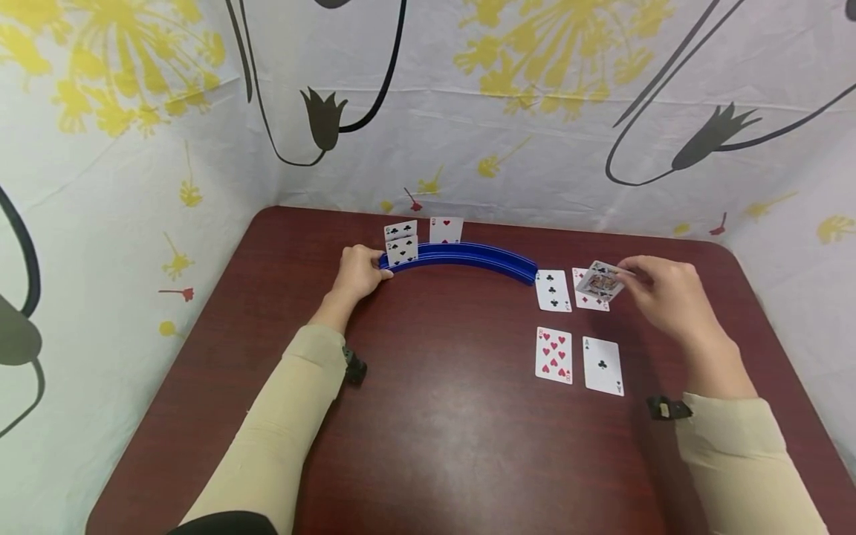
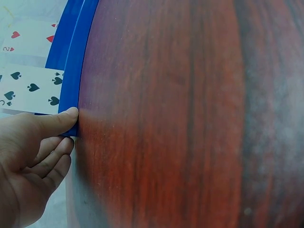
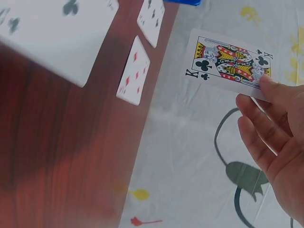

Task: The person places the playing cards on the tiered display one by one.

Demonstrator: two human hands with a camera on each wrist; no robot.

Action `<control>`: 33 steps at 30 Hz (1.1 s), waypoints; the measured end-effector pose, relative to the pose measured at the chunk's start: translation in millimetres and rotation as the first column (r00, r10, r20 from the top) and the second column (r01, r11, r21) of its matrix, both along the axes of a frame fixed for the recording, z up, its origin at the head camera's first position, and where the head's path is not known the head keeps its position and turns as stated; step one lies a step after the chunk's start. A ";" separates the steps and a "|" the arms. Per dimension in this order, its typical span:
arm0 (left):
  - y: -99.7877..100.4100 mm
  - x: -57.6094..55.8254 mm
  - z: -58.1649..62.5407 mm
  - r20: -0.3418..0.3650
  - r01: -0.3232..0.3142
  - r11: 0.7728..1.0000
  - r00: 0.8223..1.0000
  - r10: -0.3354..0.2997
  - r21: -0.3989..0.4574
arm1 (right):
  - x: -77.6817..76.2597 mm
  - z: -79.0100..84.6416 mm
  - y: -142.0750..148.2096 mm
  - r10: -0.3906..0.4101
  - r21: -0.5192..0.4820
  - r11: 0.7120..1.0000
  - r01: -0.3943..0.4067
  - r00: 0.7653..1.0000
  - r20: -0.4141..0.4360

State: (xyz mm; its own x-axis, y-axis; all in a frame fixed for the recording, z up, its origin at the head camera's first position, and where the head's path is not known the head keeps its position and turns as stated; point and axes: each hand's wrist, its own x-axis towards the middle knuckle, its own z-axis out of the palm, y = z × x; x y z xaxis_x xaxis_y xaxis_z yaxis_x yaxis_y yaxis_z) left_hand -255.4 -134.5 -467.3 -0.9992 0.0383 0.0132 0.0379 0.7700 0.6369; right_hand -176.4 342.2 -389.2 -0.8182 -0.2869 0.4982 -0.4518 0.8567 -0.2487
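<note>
At the far side of the table lies a curved blue card holder (image 1: 478, 256). My left hand (image 1: 359, 272) pinches its left end, thumb on the near side. Close to that hand, a spade card (image 2: 33, 88) stands in the holder, overlapping another black-suited card (image 1: 400, 229) behind it. The two of hearts (image 1: 446, 230) stands upright to their right. Between thumb and fingers, my right hand (image 1: 669, 293) holds the king of clubs (image 3: 229, 63), raised and tilted. In the head view it partly covers a diamond card (image 3: 134, 71) on the table.
A club card (image 1: 553, 290) lies face up by the holder's right end. Nearer me lie a heart card (image 1: 553, 355) and the ace of clubs (image 1: 602, 365). Patterned cloth (image 1: 428, 148) hangs behind the brown table (image 1: 441, 431).
</note>
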 end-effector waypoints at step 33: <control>-1.0 -2.6 -3.1 -0.010 0.002 1.000 1.000 -0.002 -0.008 | -28.3 7.0 -76.9 0.117 -0.069 0.991 -0.112 0.991 0.059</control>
State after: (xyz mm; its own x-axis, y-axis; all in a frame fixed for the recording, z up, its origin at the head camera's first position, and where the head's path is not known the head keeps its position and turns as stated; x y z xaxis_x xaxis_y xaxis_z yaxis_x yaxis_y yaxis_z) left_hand -258.1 -135.4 -470.4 -0.9989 0.0400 0.0230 0.0456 0.7751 0.6302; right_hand -204.7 265.3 -382.2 -0.8120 -0.3487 0.4680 -0.5278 0.7811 -0.3337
